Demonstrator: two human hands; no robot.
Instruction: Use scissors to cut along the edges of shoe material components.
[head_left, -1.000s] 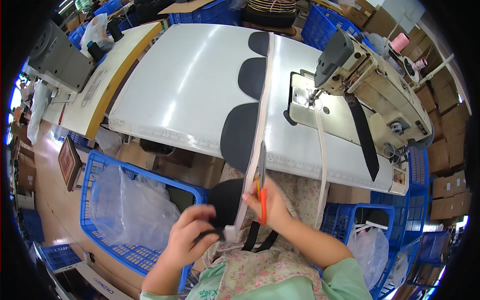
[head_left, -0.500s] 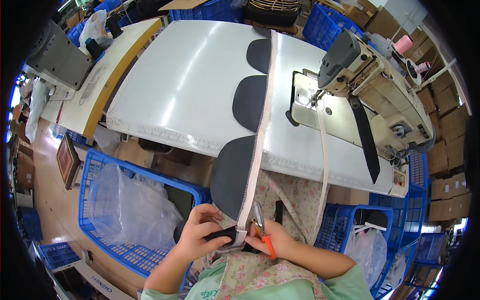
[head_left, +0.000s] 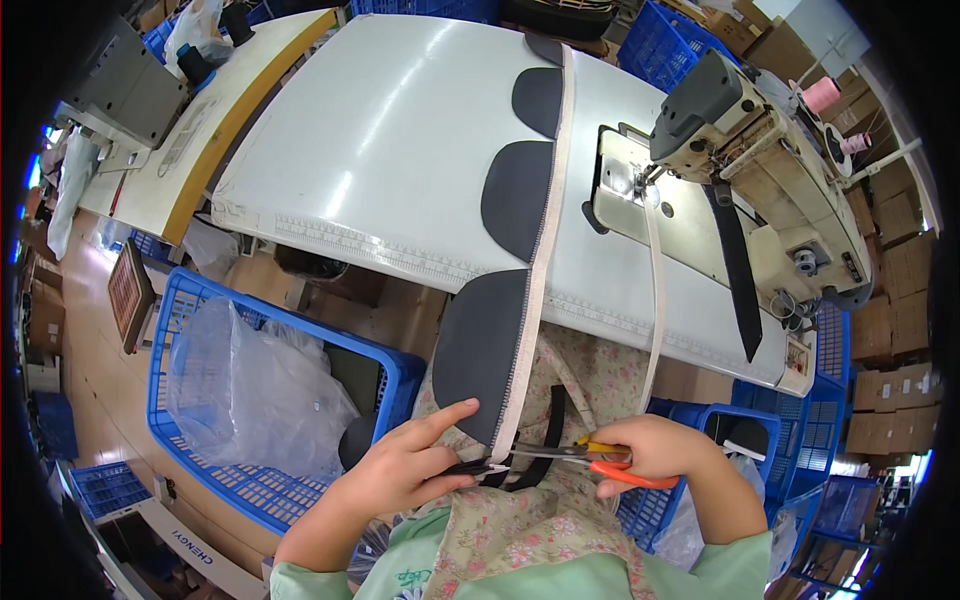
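Dark grey half-round pieces (head_left: 484, 345) are joined along one edge to a long pale pink tape (head_left: 540, 270), which runs across the table and down to my lap. My right hand (head_left: 665, 450) is closed around the handles of a pair of scissors (head_left: 640, 476), one orange and one yellow. The blades point left and lie across the near end of the tape. My left hand (head_left: 400, 470) pinches a dark strip (head_left: 465, 467) right beside the blade tips, its index finger stretched over the nearest half-round piece. A black strap (head_left: 555, 420) lies on my flowered apron (head_left: 520, 540).
A sewing machine (head_left: 770, 190) stands on the right of the white table (head_left: 370, 150), with a narrow pale tape (head_left: 655, 290) hanging from its needle area. Blue baskets (head_left: 400, 385) with plastic bags flank my lap. Another machine (head_left: 130, 90) stands far left.
The scissors have swung from pointing up in my right hand to lying across the tape end, with that hand further right. My left index finger has stretched out over the half-round piece.
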